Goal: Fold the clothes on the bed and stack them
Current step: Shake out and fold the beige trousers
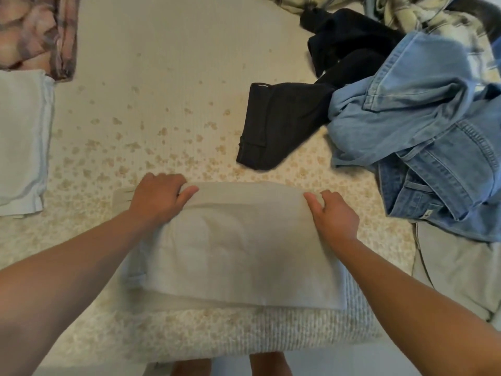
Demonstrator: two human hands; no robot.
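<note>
Standing at the cream floral bed (168, 77), we are gripping a folded beige garment (238, 248) near its front edge; our left hand (158, 198) and right hand (332, 213) are pinching its 2 far corners, fingers curled.

A folded beige cloth garment (238, 248) lay at the near edge of the speckled cream bed cover (168, 77). A folded pale blue garment (21, 139) lay far left, a plaid pink garment (35, 31) behind it. Crumpled blue denim jeans (423, 131) lay right, partly on dark charcoal trousers (276, 126).
</note>
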